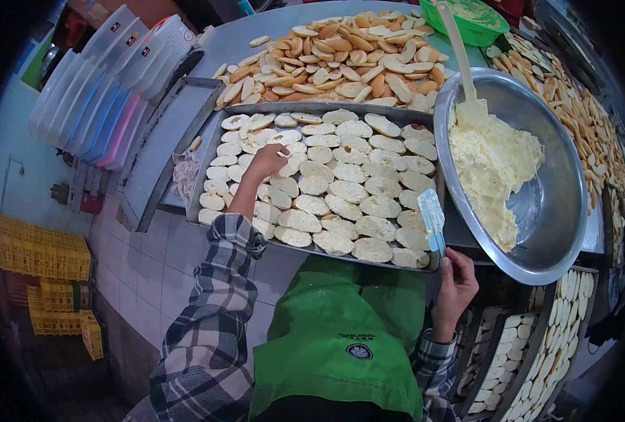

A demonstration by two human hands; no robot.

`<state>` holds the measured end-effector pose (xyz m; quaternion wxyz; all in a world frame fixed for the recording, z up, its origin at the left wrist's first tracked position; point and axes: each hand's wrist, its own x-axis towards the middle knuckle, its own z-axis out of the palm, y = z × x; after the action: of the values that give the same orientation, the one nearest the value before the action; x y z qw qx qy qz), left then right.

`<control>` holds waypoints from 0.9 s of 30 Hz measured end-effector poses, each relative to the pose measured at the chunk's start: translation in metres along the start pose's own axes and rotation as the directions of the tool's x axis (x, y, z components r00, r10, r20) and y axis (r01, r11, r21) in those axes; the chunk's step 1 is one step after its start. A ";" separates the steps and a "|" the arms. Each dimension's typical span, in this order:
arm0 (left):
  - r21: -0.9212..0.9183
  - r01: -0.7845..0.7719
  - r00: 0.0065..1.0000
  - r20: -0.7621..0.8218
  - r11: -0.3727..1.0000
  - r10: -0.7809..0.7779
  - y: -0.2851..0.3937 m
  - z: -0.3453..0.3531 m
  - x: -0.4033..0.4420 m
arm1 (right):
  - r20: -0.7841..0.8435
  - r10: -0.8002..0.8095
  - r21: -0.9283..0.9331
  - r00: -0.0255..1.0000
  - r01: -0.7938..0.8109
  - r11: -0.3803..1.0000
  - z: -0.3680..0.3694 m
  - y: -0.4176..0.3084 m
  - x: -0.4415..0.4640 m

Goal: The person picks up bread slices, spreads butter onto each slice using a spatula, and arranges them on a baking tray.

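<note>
My left hand (pixel 267 162) reaches over the metal tray (pixel 311 107), its fingertips pinched at the edge of a cream-spread bread slice (pixel 293 164). Rows of oval slices with pale cream on top fill the tray. At the tray's near right corner my right hand (pixel 456 287) grips a spatula (pixel 433 218) with a light blue handle, its blade upright and coated in cream. Beside it, a tilted steel bowl (pixel 555 211) holds a mass of pale yellow cream (pixel 492 172). A long-handled scraper (pixel 460 60) stands in that cream.
A heap of bread slices (pixel 340 60) lies behind the tray, and more bread (pixel 565 105) spreads at the right. A green basin (pixel 477 28) sits at the back. Loaded trays (pixel 530 352) are stacked low right. Plastic boxes (pixel 91 105) and yellow crates (pixel 41 250) stand left.
</note>
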<state>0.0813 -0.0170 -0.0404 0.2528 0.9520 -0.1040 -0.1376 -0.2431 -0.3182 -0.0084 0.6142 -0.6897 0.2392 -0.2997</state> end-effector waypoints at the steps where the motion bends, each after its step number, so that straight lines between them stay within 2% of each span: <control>1: -0.050 0.040 0.999 0.015 0.998 -0.039 0.000 0.000 0.000 | 0.000 0.002 0.000 1.000 -0.002 1.000 0.000 0.000 0.000; 2: -0.098 0.082 0.996 0.032 0.992 -0.079 0.000 0.000 0.000 | 0.001 0.002 -0.003 1.000 -0.002 1.000 0.000 -0.001 0.000; 6: -0.081 0.069 0.998 0.009 0.994 -0.068 -0.007 0.004 0.003 | 0.004 -0.039 -0.051 0.999 0.039 0.998 0.001 0.002 0.001; 12: -0.008 -0.038 0.994 -0.100 0.999 0.037 -0.007 0.005 -0.001 | -0.004 0.002 -0.019 1.000 -0.002 1.000 0.003 -0.003 0.001; 14: 0.107 -0.080 0.982 -0.164 0.991 0.097 -0.006 0.004 -0.002 | -0.001 0.000 -0.023 1.000 0.000 1.000 0.002 -0.001 0.001; 17: 0.097 -0.087 0.987 -0.128 0.991 0.099 -0.005 0.002 -0.004 | 0.006 -0.010 -0.030 1.000 0.010 0.999 0.002 -0.001 0.002; 21: 0.083 -0.075 0.982 -0.169 0.994 0.088 -0.008 -0.004 0.006 | 0.012 0.008 0.003 1.000 -0.008 1.000 0.006 0.001 0.000; 23: 0.278 -0.095 0.960 -0.230 0.956 0.162 -0.019 -0.004 0.025 | 0.034 0.005 -0.015 0.999 -0.004 1.000 0.008 0.000 0.000; 24: 0.277 -0.097 0.960 -0.229 0.956 0.164 -0.018 -0.006 0.028 | 0.058 0.001 -0.032 0.998 0.000 0.999 0.009 -0.001 0.000; 26: 0.437 -0.080 0.948 -0.244 0.896 0.204 -0.016 -0.007 0.034 | 0.056 0.017 -0.012 0.998 -0.017 1.000 0.011 0.000 0.001; 27: 0.422 -0.042 0.953 -0.257 0.906 0.163 -0.012 -0.008 0.035 | 0.063 0.008 -0.033 0.998 -0.006 0.999 0.011 -0.001 0.002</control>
<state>0.1177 -0.0127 -0.0474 0.0660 0.9867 -0.1433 0.0401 -0.2340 -0.3112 -0.0081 0.6112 -0.7079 0.2270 -0.2716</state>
